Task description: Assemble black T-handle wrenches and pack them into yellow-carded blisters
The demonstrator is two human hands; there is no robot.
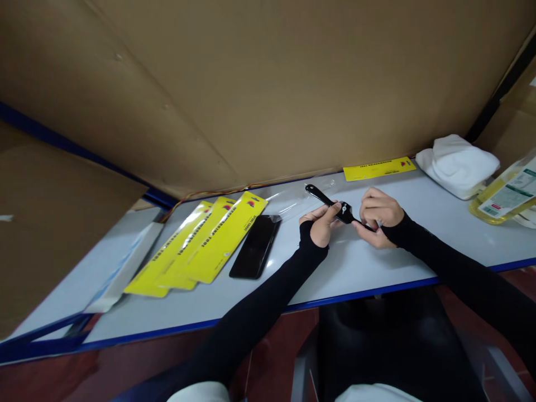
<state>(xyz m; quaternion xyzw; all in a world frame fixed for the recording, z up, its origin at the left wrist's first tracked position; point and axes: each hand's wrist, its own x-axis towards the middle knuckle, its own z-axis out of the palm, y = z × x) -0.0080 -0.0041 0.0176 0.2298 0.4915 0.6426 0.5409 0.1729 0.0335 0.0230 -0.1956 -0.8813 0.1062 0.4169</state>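
A slim black tool [322, 196] with a white mark near its middle lies between my hands, just above the white table [355, 268]. My left hand [321, 223] pinches it from the left at the marked part. My right hand [377, 215] grips its near end, fingers curled over it. The far tip of the tool points up-left over a clear plastic sleeve [288, 200]. Both my arms wear black sleeves.
A black phone [255, 246] lies face up left of my hands. Three yellow packaging cards [201, 245] fan out beside it; another yellow card [379, 168] lies at the back. A white cloth [458, 164] and a yellow-tinted packet [505, 198] sit at the right. Cardboard walls stand behind.
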